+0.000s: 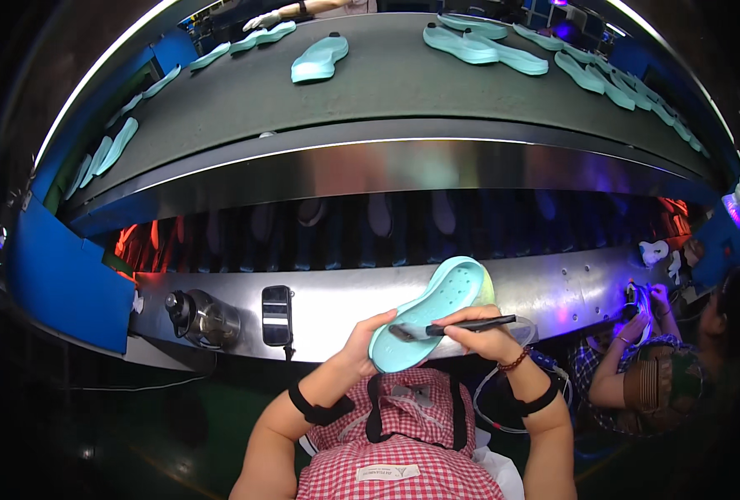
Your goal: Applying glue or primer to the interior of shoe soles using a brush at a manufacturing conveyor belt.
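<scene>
A light turquoise shoe sole [443, 293], dotted with small holes toward its far end, is held tilted over the near edge of the metal ledge. Gripping its near left side is my left hand [360, 343], thumb on the rim. In my right hand [488, 340] is a brush [420, 332] with a black handle, its dark bristles at the sole's inner face near the heel end. Whether the bristles press on the surface is hard to tell. Behind the sole shows part of a yellow-green thing [488, 289], mostly hidden.
On the metal ledge [337, 292] lie a phone [277, 316] and a clear bottle with a dark lid [203, 319]. Beyond it a conveyor belt [370, 92] carries several turquoise soles [321, 58]. At right, another person's hands [637, 327] work under violet light. A pale cable [480, 392] hangs near my right arm.
</scene>
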`<action>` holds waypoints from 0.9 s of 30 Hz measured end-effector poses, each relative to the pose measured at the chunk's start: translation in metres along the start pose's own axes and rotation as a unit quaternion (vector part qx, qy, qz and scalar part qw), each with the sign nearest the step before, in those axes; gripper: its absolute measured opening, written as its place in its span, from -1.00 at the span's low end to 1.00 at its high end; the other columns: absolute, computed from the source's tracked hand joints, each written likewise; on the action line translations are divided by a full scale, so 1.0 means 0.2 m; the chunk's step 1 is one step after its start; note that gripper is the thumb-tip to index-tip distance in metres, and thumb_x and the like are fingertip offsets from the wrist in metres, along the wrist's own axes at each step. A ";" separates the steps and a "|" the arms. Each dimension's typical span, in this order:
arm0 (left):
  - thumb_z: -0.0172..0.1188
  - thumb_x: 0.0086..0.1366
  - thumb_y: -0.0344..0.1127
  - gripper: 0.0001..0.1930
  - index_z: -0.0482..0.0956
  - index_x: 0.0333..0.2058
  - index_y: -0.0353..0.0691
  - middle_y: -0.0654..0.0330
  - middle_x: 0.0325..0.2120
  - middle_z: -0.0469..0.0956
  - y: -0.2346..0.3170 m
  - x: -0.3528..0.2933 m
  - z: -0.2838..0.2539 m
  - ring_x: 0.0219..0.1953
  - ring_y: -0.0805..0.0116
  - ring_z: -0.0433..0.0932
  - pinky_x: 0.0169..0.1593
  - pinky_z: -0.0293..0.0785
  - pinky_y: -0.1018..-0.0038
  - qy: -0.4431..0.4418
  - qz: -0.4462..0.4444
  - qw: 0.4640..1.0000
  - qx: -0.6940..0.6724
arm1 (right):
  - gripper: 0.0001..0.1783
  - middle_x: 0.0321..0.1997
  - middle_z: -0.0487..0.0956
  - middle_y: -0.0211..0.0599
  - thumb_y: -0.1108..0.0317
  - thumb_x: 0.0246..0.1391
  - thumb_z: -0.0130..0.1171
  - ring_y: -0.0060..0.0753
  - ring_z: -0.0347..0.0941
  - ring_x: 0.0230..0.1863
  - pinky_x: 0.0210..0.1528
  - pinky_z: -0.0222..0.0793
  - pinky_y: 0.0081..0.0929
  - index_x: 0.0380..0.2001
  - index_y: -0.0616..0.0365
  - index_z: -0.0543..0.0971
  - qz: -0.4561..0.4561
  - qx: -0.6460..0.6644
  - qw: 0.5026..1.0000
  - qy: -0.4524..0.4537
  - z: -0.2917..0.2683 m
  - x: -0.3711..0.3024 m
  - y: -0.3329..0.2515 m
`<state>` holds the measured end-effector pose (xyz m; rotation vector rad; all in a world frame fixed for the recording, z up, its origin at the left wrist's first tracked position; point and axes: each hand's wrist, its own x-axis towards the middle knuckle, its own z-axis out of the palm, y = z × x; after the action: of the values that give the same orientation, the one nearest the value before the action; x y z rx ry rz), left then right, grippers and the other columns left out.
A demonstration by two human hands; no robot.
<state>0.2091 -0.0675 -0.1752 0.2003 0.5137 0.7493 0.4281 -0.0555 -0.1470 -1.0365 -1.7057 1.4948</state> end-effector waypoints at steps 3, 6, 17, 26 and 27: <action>-0.08 0.18 -0.14 -0.45 0.12 0.05 -0.39 -0.16 -0.04 0.27 -0.05 0.02 -0.09 -0.06 -0.08 0.38 -0.11 0.39 -0.06 -0.017 0.018 0.999 -0.030 | -0.81 -0.57 0.53 -0.44 0.45 -0.07 0.14 -0.77 0.31 -0.67 -0.64 0.23 -0.79 -0.31 0.17 0.58 0.020 0.021 0.999 0.039 -0.04 0.02 0.07; -0.11 0.20 -0.14 -0.46 0.10 0.06 -0.35 -0.16 -0.03 0.25 -0.06 0.04 -0.11 -0.06 -0.09 0.38 -0.12 0.41 -0.05 0.001 0.029 0.999 -0.039 | -0.83 -0.59 0.52 -0.45 0.45 -0.07 0.14 -0.79 0.28 -0.70 -0.68 0.18 -0.80 -0.33 0.18 0.59 0.014 0.019 0.997 0.077 -0.02 0.03 0.11; -0.14 0.20 -0.12 -0.47 0.10 0.09 -0.28 -0.11 0.00 0.25 -0.08 0.08 -0.17 -0.04 -0.06 0.36 -0.09 0.38 -0.04 -0.007 0.079 0.995 -0.067 | -0.84 -0.67 0.47 -0.48 0.44 -0.06 0.13 -0.78 0.24 -0.75 -0.74 0.13 -0.79 -0.36 0.21 0.58 -0.023 0.067 0.985 0.154 0.05 0.12 0.25; -0.11 0.24 -0.19 -0.54 0.17 0.06 -0.29 -0.01 -0.04 0.33 -0.11 0.04 -0.10 -0.07 0.16 0.42 -0.01 0.38 0.18 0.065 0.151 0.986 -0.027 | -0.77 -0.29 0.53 0.01 0.54 -0.12 0.11 -0.07 0.48 -0.23 -0.17 0.38 -0.38 -0.30 0.30 0.50 -0.228 -0.230 0.912 0.250 0.22 0.15 0.24; -0.10 0.24 -0.19 -0.52 0.14 0.10 -0.28 0.05 -0.06 0.35 -0.09 0.05 -0.14 -0.08 0.26 0.42 -0.01 0.38 0.33 0.064 0.153 0.986 -0.020 | -0.79 -0.32 0.53 0.02 0.55 -0.14 0.12 -0.06 0.49 -0.24 -0.19 0.39 -0.38 -0.32 0.30 0.51 -0.212 -0.211 0.926 0.231 0.26 0.11 0.21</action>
<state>0.2124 -0.0728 -0.2091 0.1968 0.5962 1.0759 0.3797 -0.0603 -0.1970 -1.0384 -1.7796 0.5619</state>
